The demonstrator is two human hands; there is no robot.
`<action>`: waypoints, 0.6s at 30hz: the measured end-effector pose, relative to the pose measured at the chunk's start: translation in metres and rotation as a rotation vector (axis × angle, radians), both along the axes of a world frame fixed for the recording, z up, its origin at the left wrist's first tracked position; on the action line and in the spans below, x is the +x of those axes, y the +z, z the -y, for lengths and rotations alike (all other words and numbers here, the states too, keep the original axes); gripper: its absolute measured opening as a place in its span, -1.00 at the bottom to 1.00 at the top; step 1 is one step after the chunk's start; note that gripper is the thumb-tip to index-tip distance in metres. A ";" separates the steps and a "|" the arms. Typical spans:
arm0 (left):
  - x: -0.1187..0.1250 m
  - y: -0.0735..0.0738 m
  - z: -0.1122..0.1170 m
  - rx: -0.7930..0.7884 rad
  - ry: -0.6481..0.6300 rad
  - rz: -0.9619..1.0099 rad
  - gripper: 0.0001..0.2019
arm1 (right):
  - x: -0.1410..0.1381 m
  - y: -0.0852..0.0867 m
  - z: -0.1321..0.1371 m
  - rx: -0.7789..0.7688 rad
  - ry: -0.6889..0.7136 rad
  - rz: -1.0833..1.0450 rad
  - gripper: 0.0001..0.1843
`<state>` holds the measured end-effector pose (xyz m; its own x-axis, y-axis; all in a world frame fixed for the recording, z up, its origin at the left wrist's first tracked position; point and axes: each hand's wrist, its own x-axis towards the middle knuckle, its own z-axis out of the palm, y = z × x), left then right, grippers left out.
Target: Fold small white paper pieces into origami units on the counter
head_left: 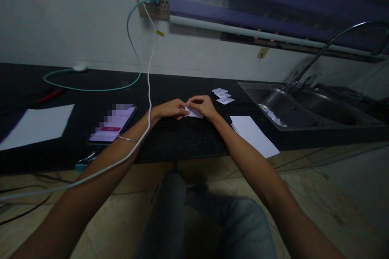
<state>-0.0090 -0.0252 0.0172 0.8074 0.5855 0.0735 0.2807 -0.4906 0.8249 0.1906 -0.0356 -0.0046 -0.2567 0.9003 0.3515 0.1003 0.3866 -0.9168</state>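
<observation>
Both my hands meet over the black countertop [182, 137] and pinch one small folded piece of white paper [193, 113]. My left hand [170, 109] has its fingers curled on the paper's left edge. My right hand [200, 105] grips its top and right side with bent fingers. The paper rests low, near or on the counter. A thin bracelet sits on my left wrist, and a white cable [148, 89] crosses my left forearm.
Several small folded papers [223, 95] lie behind my right hand. A white sheet [253, 134] lies at right, another sheet [36, 125] at far left. A lit phone [114, 125] sits left. A steel sink [304, 109] with tap is right. Cables hang from a wall socket [152, 4].
</observation>
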 end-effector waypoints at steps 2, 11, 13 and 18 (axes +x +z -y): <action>0.001 0.000 0.000 -0.018 0.006 0.006 -0.70 | 0.000 0.000 0.000 0.005 -0.006 0.003 -0.78; -0.003 0.004 -0.001 -0.104 0.043 0.024 -0.68 | 0.010 0.000 -0.003 -0.084 -0.077 0.045 -0.62; -0.003 0.005 0.000 -0.112 0.044 0.019 -0.69 | 0.012 -0.001 -0.004 -0.063 -0.087 0.070 -0.61; -0.004 0.005 0.001 -0.150 0.069 0.045 -0.70 | 0.015 0.000 -0.003 -0.063 -0.093 0.071 -0.57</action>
<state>-0.0134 -0.0262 0.0226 0.7628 0.6464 0.0163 0.2706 -0.3420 0.8999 0.2052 -0.0328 -0.0044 -0.1935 0.9411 0.2774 0.1983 0.3144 -0.9284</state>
